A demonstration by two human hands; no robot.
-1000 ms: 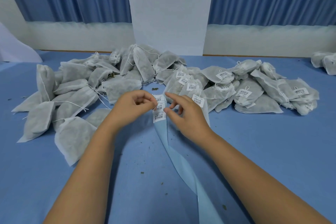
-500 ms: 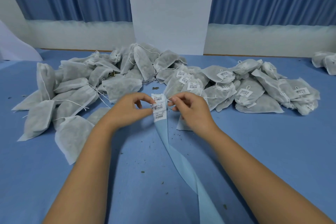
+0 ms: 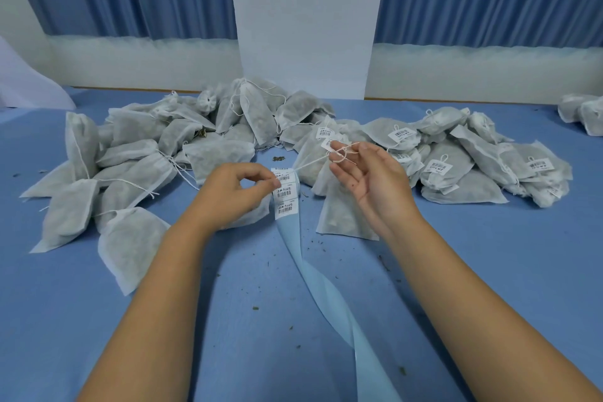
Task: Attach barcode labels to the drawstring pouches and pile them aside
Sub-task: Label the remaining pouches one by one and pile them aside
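Observation:
My left hand (image 3: 233,192) pinches the top of a light-blue backing strip (image 3: 329,300) that carries three white barcode labels (image 3: 286,194). My right hand (image 3: 368,178) is raised palm up, its fingertips pinching a pouch's white drawstring (image 3: 313,162) together with a small label. The string runs taut from the strip top to my right fingers. A grey-white drawstring pouch (image 3: 342,215) lies flat on the table under my right hand.
A heap of unlabelled pouches (image 3: 130,157) fills the left and back of the blue table (image 3: 489,254). Labelled pouches (image 3: 456,157) are piled at the right. More pouches (image 3: 584,112) lie at the far right edge. Dark crumbs dot the table.
My right hand has lifted away from the strip, turned palm up and drawn the string up to the right. The pouch below it is now uncovered. My left hand keeps holding the strip.

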